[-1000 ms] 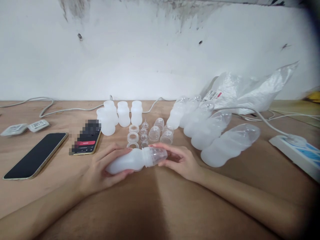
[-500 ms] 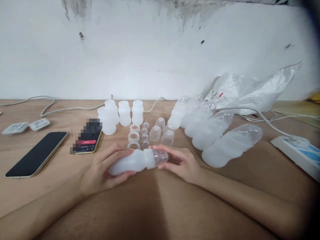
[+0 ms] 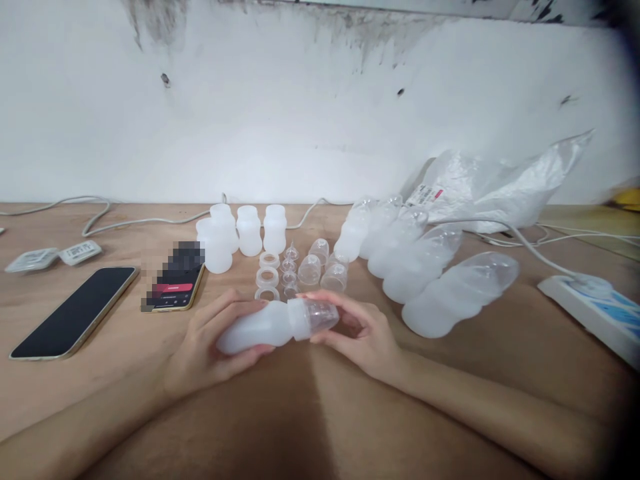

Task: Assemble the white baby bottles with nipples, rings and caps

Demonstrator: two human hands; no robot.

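My left hand [image 3: 210, 343] grips the white body of a baby bottle [image 3: 260, 327] lying sideways just above the wooden table [image 3: 310, 413]. My right hand [image 3: 363, 333] is closed around the bottle's clear cap [image 3: 320, 315]. Just beyond the hands lie loose white rings [image 3: 267, 277], small clear teats [image 3: 289, 267] and clear caps [image 3: 320, 265]. Several open white bottle bodies [image 3: 247, 230] stand behind them. A row of several capped bottles [image 3: 425, 273] lies on its side to the right.
Two phones lie at the left, one dark [image 3: 75, 310], one with a lit screen [image 3: 175, 283]. Two small white packets [image 3: 53, 257] and cables [image 3: 115, 217] sit further left. A crumpled plastic bag [image 3: 500, 183] and a white power strip [image 3: 595, 307] are at the right.
Both hands have kept hold of the bottle; my right fingers have closed a little more around the clear cap. The view has shifted slightly.
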